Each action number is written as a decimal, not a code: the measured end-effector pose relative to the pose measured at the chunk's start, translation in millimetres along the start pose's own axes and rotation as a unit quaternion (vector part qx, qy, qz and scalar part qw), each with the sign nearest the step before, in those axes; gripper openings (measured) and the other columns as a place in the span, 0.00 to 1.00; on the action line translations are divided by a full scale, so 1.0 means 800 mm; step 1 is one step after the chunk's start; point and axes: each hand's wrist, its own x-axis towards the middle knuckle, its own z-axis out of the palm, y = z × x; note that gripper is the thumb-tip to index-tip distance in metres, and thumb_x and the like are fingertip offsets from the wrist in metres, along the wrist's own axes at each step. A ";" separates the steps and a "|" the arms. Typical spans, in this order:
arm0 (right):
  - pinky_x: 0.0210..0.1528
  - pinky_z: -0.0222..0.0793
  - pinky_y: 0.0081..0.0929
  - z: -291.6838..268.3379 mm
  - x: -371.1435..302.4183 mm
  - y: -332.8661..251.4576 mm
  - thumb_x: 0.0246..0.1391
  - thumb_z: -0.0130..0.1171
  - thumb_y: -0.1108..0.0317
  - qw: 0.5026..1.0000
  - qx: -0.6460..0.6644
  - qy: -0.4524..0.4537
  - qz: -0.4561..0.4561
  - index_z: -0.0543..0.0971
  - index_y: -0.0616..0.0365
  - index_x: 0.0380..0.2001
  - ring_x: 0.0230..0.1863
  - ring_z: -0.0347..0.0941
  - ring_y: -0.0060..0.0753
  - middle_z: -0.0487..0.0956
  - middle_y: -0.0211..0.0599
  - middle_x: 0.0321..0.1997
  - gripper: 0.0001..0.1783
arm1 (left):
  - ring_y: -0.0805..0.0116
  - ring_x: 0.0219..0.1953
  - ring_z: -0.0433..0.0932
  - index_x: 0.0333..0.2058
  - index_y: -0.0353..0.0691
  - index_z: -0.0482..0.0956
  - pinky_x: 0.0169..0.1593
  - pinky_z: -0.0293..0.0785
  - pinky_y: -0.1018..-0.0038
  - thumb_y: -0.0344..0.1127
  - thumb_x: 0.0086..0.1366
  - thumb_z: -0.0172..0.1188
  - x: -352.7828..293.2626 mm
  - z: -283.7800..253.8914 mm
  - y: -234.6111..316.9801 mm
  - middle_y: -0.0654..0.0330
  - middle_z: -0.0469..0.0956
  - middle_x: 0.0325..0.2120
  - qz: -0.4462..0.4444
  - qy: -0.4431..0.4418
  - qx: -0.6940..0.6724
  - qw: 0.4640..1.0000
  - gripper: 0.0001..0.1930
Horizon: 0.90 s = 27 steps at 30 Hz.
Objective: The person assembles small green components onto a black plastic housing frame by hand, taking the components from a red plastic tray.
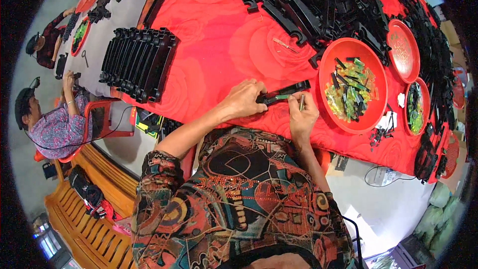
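Only the head view to go on here, so: the person's left hand (245, 100) had its fingers closed on the left end of a long black plastic piece (293, 88), which was on the red-covered desk (209, 60) right in front of their body. The right hand (304, 115) was just beside it, fingers pinched on something thin, pretty much at the near edge of the piece. Couldn't tell if that was a tool or a small strip, way too small. So the two hands were close but not touching, both busy at the same piece.

Progress-wise, I'd guess the tidy row of black pieces (139, 65) off to the left was the done lot, maybe a dozen or so standing side by side. The one in hand looked partway through. The big jumbled heap (318, 7) at the far side was probably what was left, so tons to go imo. The red bowl (343, 46) on the right had loads of yellow-green and black strips (366, 77) in it too, so no shortage there.
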 end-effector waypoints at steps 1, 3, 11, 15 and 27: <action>0.24 0.58 0.17 0.001 0.000 -0.002 0.49 0.56 0.74 1.000 -0.022 0.000 0.004 0.71 0.61 0.24 0.22 0.59 0.13 0.66 0.21 0.19 0.04 | 0.50 0.40 0.71 0.35 0.33 0.73 0.43 0.67 0.61 0.39 0.43 0.66 0.001 0.003 0.002 0.49 0.72 0.30 -0.001 0.000 0.001 1.000 0.21; 0.24 0.59 0.18 0.003 0.001 -0.004 0.49 0.56 0.74 0.999 -0.029 0.001 -0.014 0.71 0.61 0.25 0.22 0.60 0.14 0.67 0.23 0.19 0.04 | 0.49 0.38 0.71 0.36 0.33 0.72 0.41 0.68 0.59 0.37 0.42 0.65 0.002 0.009 0.004 0.48 0.72 0.29 0.018 0.025 0.058 0.998 0.22; 0.23 0.57 0.20 0.007 0.006 -0.005 0.48 0.56 0.74 0.986 -0.120 -0.007 -0.114 0.71 0.60 0.25 0.21 0.59 0.16 0.65 0.28 0.18 0.04 | 0.48 0.36 0.73 0.35 0.31 0.69 0.39 0.68 0.58 0.35 0.42 0.63 -0.005 0.015 0.010 0.45 0.73 0.29 0.004 0.055 -0.003 0.998 0.21; 0.27 0.65 0.34 0.014 0.011 -0.006 0.45 0.56 0.75 0.973 -0.158 -0.037 -0.167 0.71 0.61 0.24 0.24 0.71 0.41 0.72 0.42 0.22 0.04 | 0.50 0.37 0.74 0.35 0.30 0.70 0.39 0.69 0.60 0.35 0.39 0.65 -0.005 0.018 0.003 0.45 0.74 0.31 -0.005 0.047 -0.111 0.993 0.23; 0.26 0.64 0.28 0.010 -0.001 -0.015 0.46 0.57 0.74 0.991 -0.097 -0.070 -0.051 0.71 0.62 0.25 0.21 0.66 0.26 0.70 0.38 0.19 0.05 | 0.76 0.21 0.69 0.25 0.34 0.75 0.25 0.66 0.74 0.32 0.43 0.68 -0.008 0.043 -0.016 0.65 0.72 0.18 -0.015 0.052 -0.348 0.936 0.12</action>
